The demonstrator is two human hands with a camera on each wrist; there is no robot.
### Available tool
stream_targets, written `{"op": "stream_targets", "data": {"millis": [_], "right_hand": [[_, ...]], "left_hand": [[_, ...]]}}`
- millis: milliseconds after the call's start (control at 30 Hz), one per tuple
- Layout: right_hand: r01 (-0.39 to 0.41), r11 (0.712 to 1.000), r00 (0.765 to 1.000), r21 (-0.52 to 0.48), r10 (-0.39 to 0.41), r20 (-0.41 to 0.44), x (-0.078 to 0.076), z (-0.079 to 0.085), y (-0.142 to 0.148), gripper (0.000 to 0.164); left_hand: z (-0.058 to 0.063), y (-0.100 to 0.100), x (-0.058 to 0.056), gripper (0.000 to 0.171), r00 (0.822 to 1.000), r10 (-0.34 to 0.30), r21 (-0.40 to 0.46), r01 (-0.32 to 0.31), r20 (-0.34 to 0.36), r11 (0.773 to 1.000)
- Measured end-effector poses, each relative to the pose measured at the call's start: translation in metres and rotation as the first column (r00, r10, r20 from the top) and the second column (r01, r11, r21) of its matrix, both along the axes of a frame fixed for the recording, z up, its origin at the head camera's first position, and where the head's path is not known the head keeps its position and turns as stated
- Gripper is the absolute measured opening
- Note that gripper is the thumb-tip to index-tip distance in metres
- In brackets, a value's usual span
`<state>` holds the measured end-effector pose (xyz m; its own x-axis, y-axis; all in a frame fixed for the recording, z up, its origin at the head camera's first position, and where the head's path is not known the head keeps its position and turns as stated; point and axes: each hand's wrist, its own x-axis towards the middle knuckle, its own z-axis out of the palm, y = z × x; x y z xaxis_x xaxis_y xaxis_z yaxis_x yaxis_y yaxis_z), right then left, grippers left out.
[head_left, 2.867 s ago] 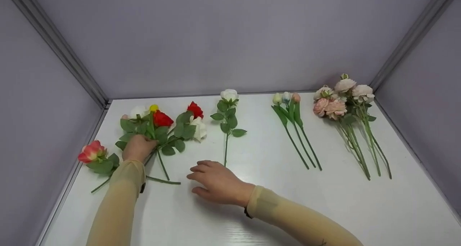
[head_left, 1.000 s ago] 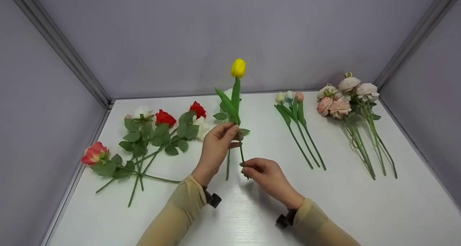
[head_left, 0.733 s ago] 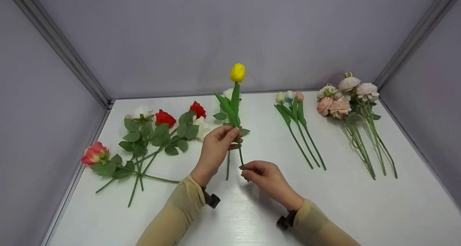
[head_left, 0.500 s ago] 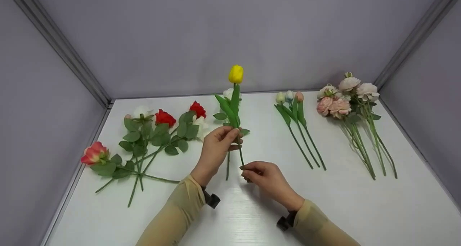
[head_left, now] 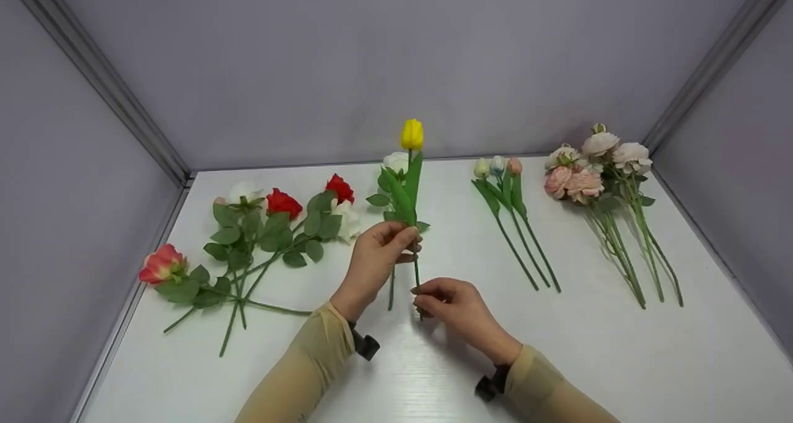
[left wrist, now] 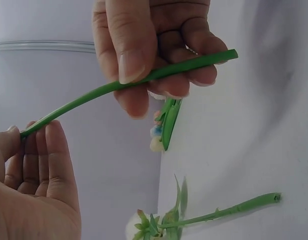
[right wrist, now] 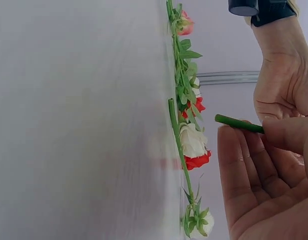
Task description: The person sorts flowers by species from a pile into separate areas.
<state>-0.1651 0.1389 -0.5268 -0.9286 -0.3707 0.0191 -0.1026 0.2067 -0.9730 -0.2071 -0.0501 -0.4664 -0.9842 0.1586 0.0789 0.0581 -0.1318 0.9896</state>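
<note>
A yellow tulip with green leaves stands nearly upright above the table, held by both hands. My left hand pinches its stem just under the leaves, thumb on the near side. Lower down, my right hand pinches the stem near its cut end between thumb and fingers. The left wrist view shows the slightly bent tulip stem running from one hand to the other. In the right wrist view the stem's tip pokes out past the thumb. Behind the tulip lies a white rose, partly covered by its leaves.
Left on the white table lie crossed stems with red roses, white roses and a pink-red flower. Right of the hands are three pale tulips, then a bunch of pale pink peonies. Grey panels enclose the table.
My left hand took the yellow tulip from the left pile and brought it to the middle, where my right hand pinched its lower stem. Since then the tulip has sunk slightly.
</note>
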Motion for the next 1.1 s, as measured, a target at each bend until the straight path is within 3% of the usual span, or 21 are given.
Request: {"op": "stream_targets", "data": {"millis": [367,600,700,767,800,833,867,933,1000,1033,1100], "right_hand": [[0.108,0.988,0.994,-0.111,-0.105,0.028,0.001,0.012,0.005,0.027],[0.184,0.979,0.983,-0.087,-0.184,0.008,-0.002,0.018,0.014,0.019],[0.181,0.983,0.983,-0.038,-0.181,-0.007,-0.008,0.02,0.024,0.019],[0.185,0.983,0.983,0.014,-0.185,-0.017,-0.015,0.022,0.034,0.017],[0.19,0.981,0.982,0.044,-0.19,-0.02,-0.019,0.022,0.039,0.016],[0.196,0.978,0.981,0.078,-0.195,-0.023,-0.024,0.022,0.045,0.016],[0.203,0.972,0.979,0.117,-0.201,-0.025,-0.03,0.023,0.052,0.015],[0.215,0.953,0.977,0.213,-0.212,-0.035,-0.041,0.024,0.065,0.013],[0.231,0.919,0.973,0.319,-0.225,-0.055,-0.053,0.025,0.078,0.012],[0.237,0.898,0.971,0.37,-0.229,-0.066,-0.059,0.025,0.084,0.012],[0.244,0.855,0.969,0.458,-0.233,-0.081,-0.07,0.024,0.094,0.012]], "left_hand": [[-0.004,0.011,0.003,0.03,1.0,-0.013,0.023,0.012,0.026,1.0],[-0.011,0.022,0.004,0.026,0.999,-0.029,0.022,0.028,0.042,0.999],[-0.014,0.023,0.004,0.032,0.998,-0.057,-0.05,0.057,0.004,0.997],[-0.015,0.021,0.005,0.041,0.996,-0.079,-0.207,0.067,-0.05,0.976],[-0.016,0.02,0.005,0.045,0.991,-0.096,-0.32,0.063,-0.09,0.945],[-0.017,0.018,0.006,0.049,0.983,-0.121,-0.446,0.049,-0.135,0.894],[-0.018,0.016,0.006,0.053,0.971,-0.156,-0.571,0.026,-0.18,0.82],[-0.021,0.013,0.009,0.059,0.929,-0.26,-0.776,-0.044,-0.264,0.63],[-0.024,0.011,0.012,0.064,0.871,-0.385,-0.886,-0.111,-0.305,0.45],[-0.025,0.011,0.014,0.066,0.842,-0.446,-0.917,-0.132,-0.304,0.375],[-0.028,0.012,0.019,0.07,0.788,-0.548,-0.952,-0.157,-0.281,0.263]]}}
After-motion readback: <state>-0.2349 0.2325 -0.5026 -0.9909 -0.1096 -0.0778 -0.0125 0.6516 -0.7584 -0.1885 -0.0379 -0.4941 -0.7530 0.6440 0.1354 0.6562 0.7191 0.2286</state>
